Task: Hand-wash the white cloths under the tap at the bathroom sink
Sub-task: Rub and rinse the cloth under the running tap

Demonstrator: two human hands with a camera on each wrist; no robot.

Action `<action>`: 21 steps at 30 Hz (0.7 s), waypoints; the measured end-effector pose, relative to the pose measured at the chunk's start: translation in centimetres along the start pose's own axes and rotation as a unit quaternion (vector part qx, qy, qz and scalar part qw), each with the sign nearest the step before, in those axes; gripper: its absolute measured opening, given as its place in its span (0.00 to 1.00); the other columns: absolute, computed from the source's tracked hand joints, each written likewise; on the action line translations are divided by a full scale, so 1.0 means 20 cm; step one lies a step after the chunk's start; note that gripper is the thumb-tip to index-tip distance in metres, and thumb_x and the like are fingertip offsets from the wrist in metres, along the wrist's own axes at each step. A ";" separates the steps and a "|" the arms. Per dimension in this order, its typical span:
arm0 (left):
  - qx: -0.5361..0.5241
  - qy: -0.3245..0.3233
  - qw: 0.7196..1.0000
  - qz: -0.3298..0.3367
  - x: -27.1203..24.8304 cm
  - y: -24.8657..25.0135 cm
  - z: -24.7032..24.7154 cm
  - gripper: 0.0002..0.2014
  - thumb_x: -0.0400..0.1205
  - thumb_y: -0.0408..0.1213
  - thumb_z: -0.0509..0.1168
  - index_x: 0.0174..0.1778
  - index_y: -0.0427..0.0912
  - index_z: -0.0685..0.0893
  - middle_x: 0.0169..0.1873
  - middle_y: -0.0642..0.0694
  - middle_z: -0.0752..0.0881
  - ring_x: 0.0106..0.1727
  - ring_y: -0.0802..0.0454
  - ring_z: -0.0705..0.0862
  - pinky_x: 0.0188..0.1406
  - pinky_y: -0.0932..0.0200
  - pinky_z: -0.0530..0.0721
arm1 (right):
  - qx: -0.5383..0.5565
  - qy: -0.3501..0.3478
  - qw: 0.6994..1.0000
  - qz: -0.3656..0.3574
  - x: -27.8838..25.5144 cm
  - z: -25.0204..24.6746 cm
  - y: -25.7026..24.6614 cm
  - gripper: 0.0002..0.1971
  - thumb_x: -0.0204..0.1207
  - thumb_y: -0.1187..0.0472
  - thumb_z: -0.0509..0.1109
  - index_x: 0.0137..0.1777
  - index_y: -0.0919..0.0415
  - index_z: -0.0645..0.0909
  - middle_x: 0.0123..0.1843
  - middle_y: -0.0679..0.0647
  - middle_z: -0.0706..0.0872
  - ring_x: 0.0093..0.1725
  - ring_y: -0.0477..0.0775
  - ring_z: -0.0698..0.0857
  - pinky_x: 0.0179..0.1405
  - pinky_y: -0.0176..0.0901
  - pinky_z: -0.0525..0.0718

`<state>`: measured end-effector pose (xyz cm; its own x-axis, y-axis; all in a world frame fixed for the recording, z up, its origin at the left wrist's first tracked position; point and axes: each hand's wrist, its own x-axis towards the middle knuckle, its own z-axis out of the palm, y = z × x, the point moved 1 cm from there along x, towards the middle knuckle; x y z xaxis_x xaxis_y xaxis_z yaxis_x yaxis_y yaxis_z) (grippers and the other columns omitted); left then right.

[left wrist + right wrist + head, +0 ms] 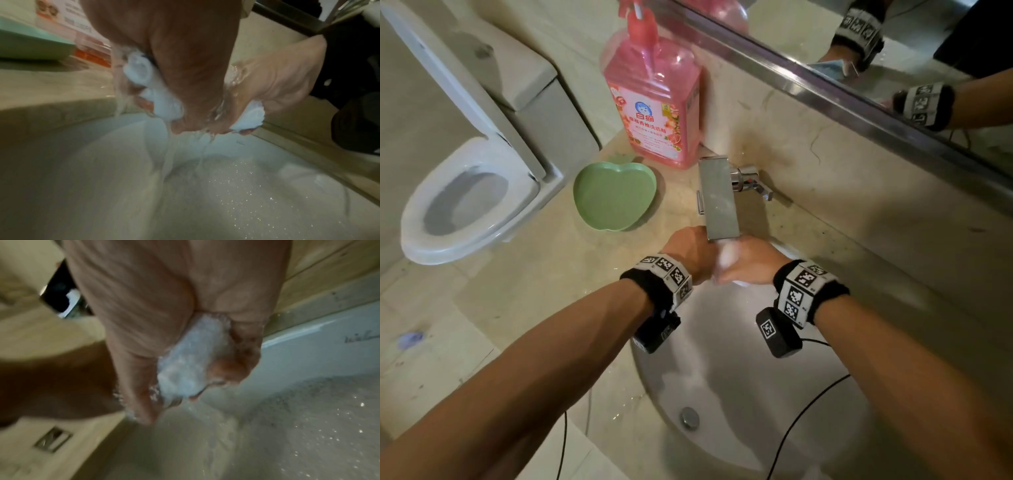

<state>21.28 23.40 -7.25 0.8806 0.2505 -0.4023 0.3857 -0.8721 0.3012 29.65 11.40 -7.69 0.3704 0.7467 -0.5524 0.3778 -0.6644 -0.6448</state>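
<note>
Both hands meet under the flat steel tap spout [719,200], over the back of the white sink [722,377]. My left hand [690,248] and right hand [748,260] each grip one end of a bunched, wet white cloth [726,257]. In the left wrist view the left hand [185,65] curls round the cloth [152,91], and the right hand [277,87] squeezes its other end [252,115]. Water [166,162] streams off the cloth into the basin. In the right wrist view the right hand [164,305] is wrapped round the sodden cloth [191,361]. Only this one cloth shows.
A pink detergent pump bottle [657,102] stands on the counter left of the tap, with a green apple-shaped dish [613,195] in front of it. The toilet [465,205] is at the left. The drain [690,418] sits low in the basin. A mirror [893,51] runs along the wall.
</note>
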 end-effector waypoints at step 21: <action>-0.203 -0.097 0.974 -0.027 -0.07 -0.10 -0.02 0.43 0.71 0.51 0.73 0.79 0.41 0.63 0.68 0.40 0.78 0.64 0.41 0.81 0.60 0.49 0.83 | 0.149 0.110 0.983 -0.009 -0.05 0.00 0.05 0.30 0.60 0.60 0.87 0.62 0.62 0.82 0.57 0.59 0.90 0.58 0.63 0.87 0.61 0.65 0.85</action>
<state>19.45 24.85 -7.02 0.8030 0.1729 -0.5704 0.5414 -0.6119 0.5766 29.71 9.91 -7.73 0.5527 0.7117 -0.4336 0.1321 -0.5885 -0.7976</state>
